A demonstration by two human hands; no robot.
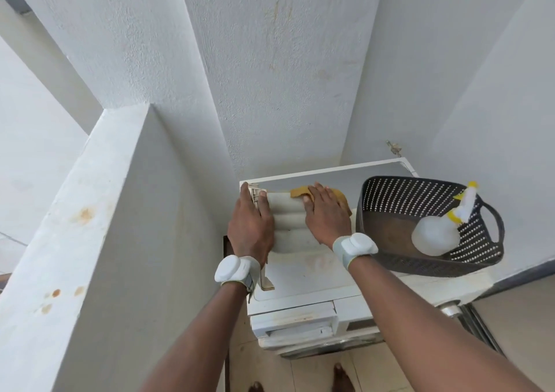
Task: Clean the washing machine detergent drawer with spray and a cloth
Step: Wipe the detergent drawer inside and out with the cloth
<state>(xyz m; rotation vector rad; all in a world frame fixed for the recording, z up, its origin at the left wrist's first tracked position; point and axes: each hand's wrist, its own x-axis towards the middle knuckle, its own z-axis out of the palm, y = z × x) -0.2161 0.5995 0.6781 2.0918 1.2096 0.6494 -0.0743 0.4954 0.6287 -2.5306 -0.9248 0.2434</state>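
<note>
The white detergent drawer [289,223] lies upside down on top of the washing machine [303,277], its ribbed underside facing up. My left hand [250,226] grips the drawer's left side, thumb on top. My right hand [326,213] presses a mustard-yellow cloth [300,193] flat against the drawer's far right part. A translucent spray bottle [435,235] with a yellow-trimmed nozzle lies inside a dark perforated basket [390,199] to the right.
White walls close in behind and to the right of the machine, and a white ledge [90,211] runs along the left. The empty drawer slot [294,322] shows on the machine's front. My bare feet stand on tiled floor below.
</note>
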